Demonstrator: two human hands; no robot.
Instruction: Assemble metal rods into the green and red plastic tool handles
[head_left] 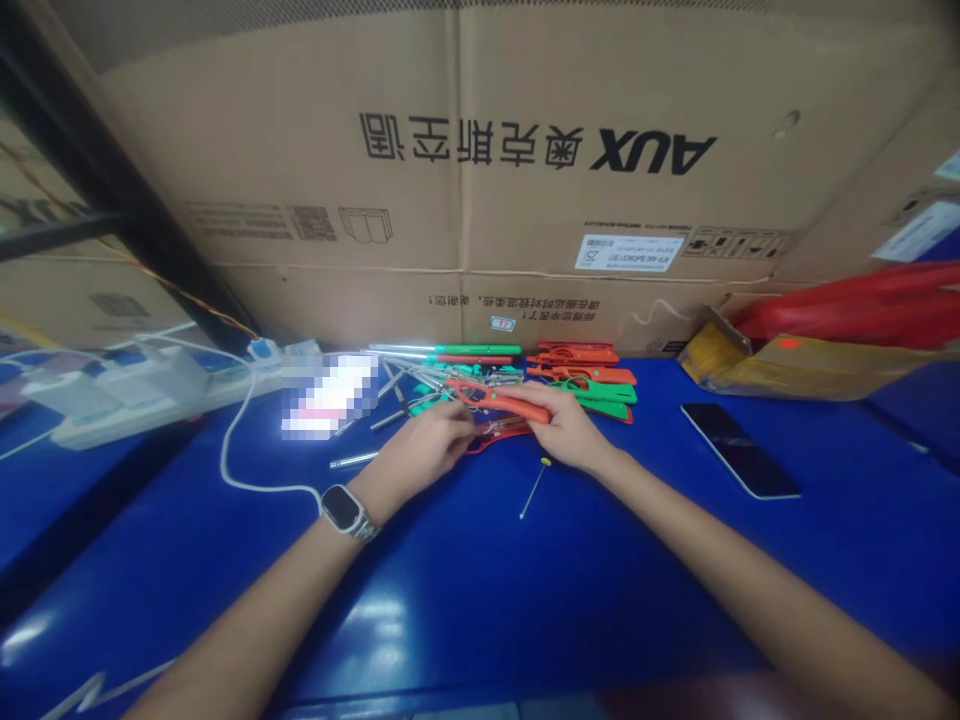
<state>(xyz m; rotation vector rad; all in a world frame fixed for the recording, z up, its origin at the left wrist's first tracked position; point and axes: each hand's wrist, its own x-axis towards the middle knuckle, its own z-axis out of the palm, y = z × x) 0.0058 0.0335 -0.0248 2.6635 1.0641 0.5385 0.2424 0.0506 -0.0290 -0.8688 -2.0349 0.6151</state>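
Note:
My right hand (566, 428) is closed on an orange handle shell (504, 401) that looks like half of a long-barrelled lighter, tilted above the table. Below it lies an open red-orange lighter body (501, 430) with small parts inside. My left hand (427, 445) pinches this body's left side; its fingertips are partly hidden. A metal barrel (352, 461) sticks out to the left of that hand. Nearer to me lies a thin screwdriver (534, 490) with a yellow end. Just behind the hands, orange shells (600, 375) and green shells (611, 392) are piled up.
Long lighters (480, 350) with metal barrels lie along a big cardboard box (450, 200) at the back. Left are a lit, pixelated screen (330, 400) and a power strip (135, 405) with a white cable. Right are a phone (739, 450) and a yellow-taped carton (795, 368).

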